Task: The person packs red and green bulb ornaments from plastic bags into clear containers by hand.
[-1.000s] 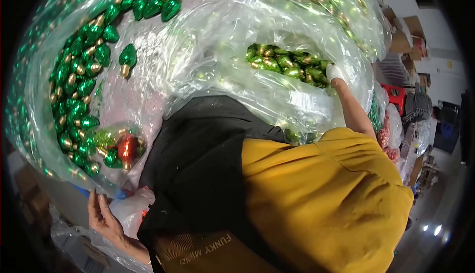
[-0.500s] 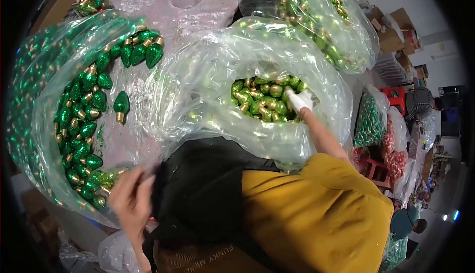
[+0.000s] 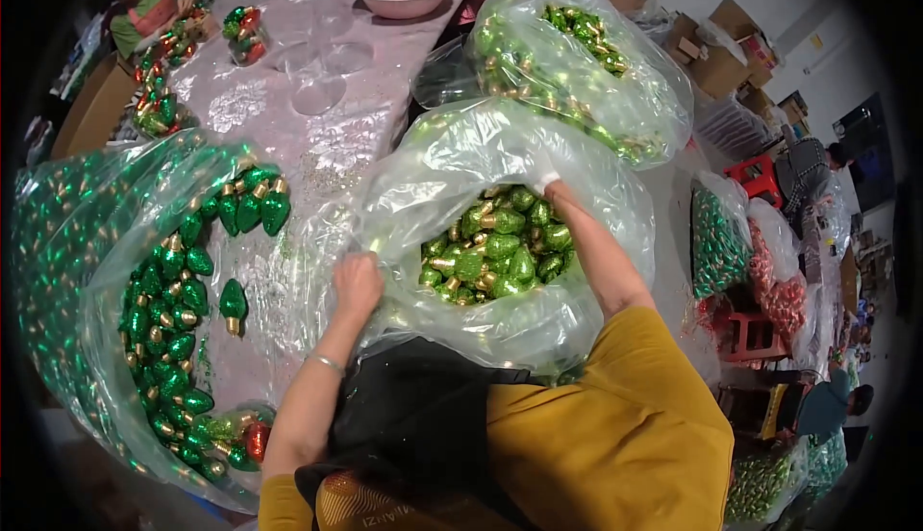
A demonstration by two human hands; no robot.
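A large clear plastic bag (image 3: 399, 189) stands open in front of me, full of light-green glittery bulb ornaments (image 3: 500, 245) with gold caps. At its left rim, my left hand (image 3: 358, 284) is closed in a fist on the plastic. My right hand (image 3: 548, 177), in a white glove, is at the far right rim of the same bag, above the bulbs; its fingers blend into the plastic. To the left, dark-green bulb ornaments (image 3: 168, 339) spill from another clear bag (image 3: 96, 271). One dark-green bulb (image 3: 233, 306) lies alone on the pink-covered table (image 3: 288, 156).
Near my left forearm sits a clear container with a red bulb (image 3: 256, 442) and green ones. Farther off are a pink bowl (image 3: 404, 7) of red bulbs, clear jars (image 3: 317, 93) and another bag (image 3: 663, 98) of light-green bulbs. A co-worker (image 3: 149, 12) is at the far left.
My left hand has moved from the dark-green bulbs at lower left to the bag's left rim. My right hand has left the light-green bulbs for the far rim. The view has shifted.
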